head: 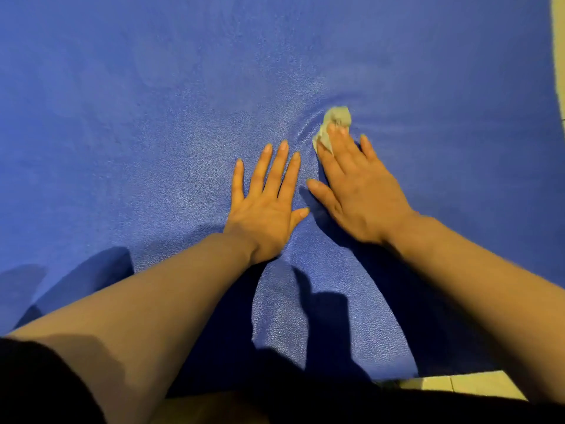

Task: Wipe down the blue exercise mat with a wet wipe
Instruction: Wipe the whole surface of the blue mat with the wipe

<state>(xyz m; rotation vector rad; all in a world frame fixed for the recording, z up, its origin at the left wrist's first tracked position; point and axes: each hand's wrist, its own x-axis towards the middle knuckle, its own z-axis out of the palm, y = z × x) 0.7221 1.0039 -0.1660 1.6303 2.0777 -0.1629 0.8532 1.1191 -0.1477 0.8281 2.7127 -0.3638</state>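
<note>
Wipe first: one small crumpled pale wet wipe point(334, 125), bunched under the fingertips of the right hand point(356, 191), sitting right of the middle of the big blue textured foam exercise mat point(153, 117). That hand's fingers look straight and are pressing the wad down rather than curling round it, and you can see the mat surface wrinkling just beside the wipe, so I'd say it's mid-stroke.

The left hand point(266, 203) is just beside it, flat on the mat with fingers spread, holding nothing. Looks like it's bracing the mat.

Progress is honestly hard to call. There's a lighter, shinier patch across the middle of the mat, left of the hands, but that could be dampness or just the light. My guess is the wiping is well underway but not finished, since the far end and the left side show no clear sign of being done.

Count: one mat, one wipe, two hands. A pale tiled floor point(452, 385) peeks out at the near right edge and the far right corner, so the mat lies on the floor.
</note>
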